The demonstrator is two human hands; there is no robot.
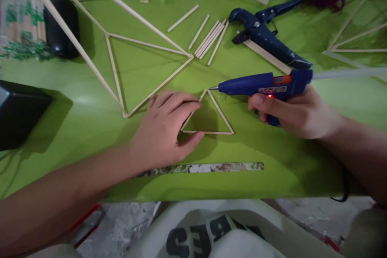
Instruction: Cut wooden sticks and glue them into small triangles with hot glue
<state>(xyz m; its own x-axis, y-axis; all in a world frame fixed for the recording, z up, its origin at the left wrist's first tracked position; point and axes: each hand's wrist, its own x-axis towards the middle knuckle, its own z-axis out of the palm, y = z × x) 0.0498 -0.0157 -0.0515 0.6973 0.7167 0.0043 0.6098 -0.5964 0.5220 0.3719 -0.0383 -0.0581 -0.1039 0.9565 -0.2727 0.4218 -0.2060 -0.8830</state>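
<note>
Wooden-stick triangle (pixel 220 111): small, pale, three thin sticks; lay on a green tabletop (pixel 242 149) at the centre of the frame. Apex pointed to the top of the frame; base ran nearly level; no side was markedly longer.

Hot-glue gun (pixel 250 84): blue, right of centre. Long axis lay nearly level, nozzle pointing left, its tip just beside the apex; contact could not be confirmed. A red light glowed on the body. Translucent glue stick (pixel 347 73) extended from the rear, cut off by the right edge.

Left hand (pixel 166 127): half-curled, thumb spread from the fingers, holding the triangle about its lower-left corner; part of the left side was hidden beneath the fingers.

Right hand (pixel 298 113): closed around the gun's grip; trigger concealed.

Also present: navy pipe cutter (pixel 269 38), upper right; loose short sticks (pixel 208 40), upper centre; larger stick frame (pixel 160 86), upper left, cut off by the top edge; stained flat strip (pixel 226 167), below centre, left end hidden by the forearm. Label on the gun: illegible.
</note>
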